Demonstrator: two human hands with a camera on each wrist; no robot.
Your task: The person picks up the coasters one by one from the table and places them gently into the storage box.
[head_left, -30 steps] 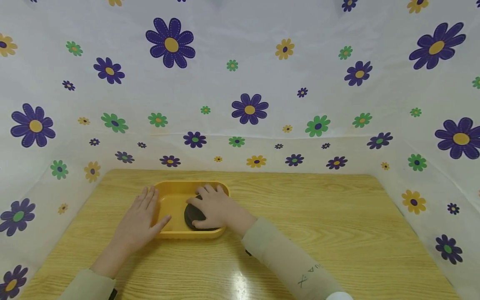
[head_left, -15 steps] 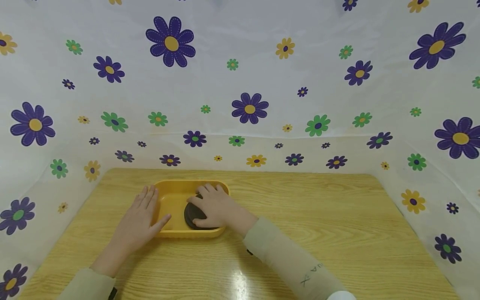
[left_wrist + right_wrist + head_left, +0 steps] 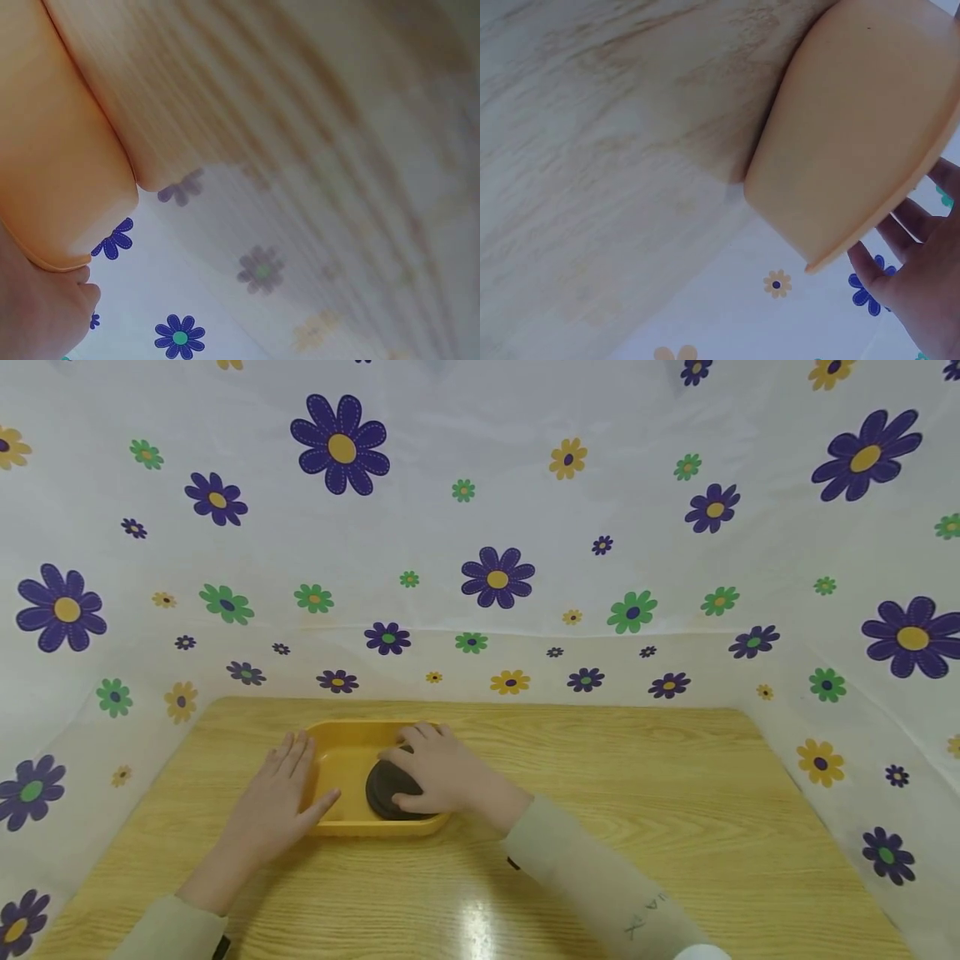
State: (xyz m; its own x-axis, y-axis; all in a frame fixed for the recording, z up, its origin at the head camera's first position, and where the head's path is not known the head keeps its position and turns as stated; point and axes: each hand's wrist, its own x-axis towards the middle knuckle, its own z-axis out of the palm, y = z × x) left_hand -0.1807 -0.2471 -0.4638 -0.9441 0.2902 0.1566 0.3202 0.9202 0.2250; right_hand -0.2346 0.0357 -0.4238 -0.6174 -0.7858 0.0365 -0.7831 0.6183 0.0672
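- A yellow tray (image 3: 341,760) sits on a wooden table (image 3: 637,793), toward its left half and near the far edge.
- A dark round disc (image 3: 384,787) lies inside the tray, at its right end.
- The right hand (image 3: 442,772) rests on the disc, fingers curved over its top and slightly spread.
- The left hand (image 3: 273,806) lies flat against the tray's left rim, fingers straight and close together, thumb hooked inside.
- White cloth printed with flowers (image 3: 495,578) surrounds the table.

Left hand (image 3: 273,806) flat, fingers straight; right hand (image 3: 442,772) palm-down, fingers loosely curved.
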